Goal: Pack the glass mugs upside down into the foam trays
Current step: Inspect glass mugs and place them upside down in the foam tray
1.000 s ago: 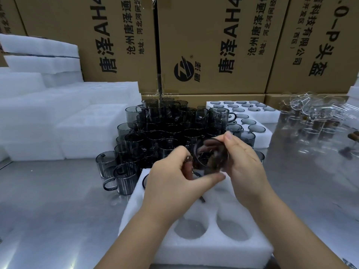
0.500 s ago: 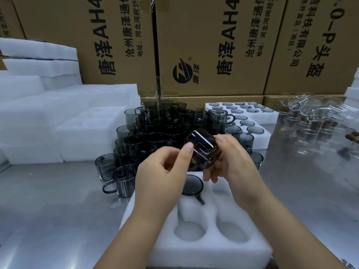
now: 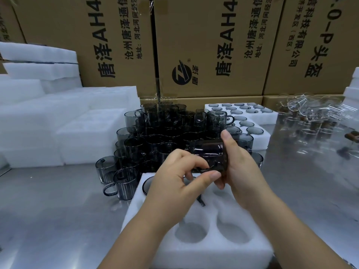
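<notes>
I hold one smoked-glass mug [image 3: 209, 152] in both hands, lying on its side in the air above the far half of the nearest foam tray [image 3: 213, 255]. My right hand [image 3: 242, 167] is clamped around its right end, thumb over the top and fingers curled beneath. My left hand [image 3: 174, 171] pinches the mug's near left edge between thumb and curled fingers.

The tray sits on the steel table [image 3: 48, 210], and its two near pockets [image 3: 190, 232] are vacant. One seated mug [image 3: 147, 185] occupies the far-left pocket, base up.

The loose mug pile [image 3: 165, 133] stands just beyond the tray. Filled trays [image 3: 270, 118] lie far right, beside clear glassware [image 3: 314, 117]. Stacked foam [image 3: 58, 123] is far left, and cardboard boxes [image 3: 204, 45] line the back.
</notes>
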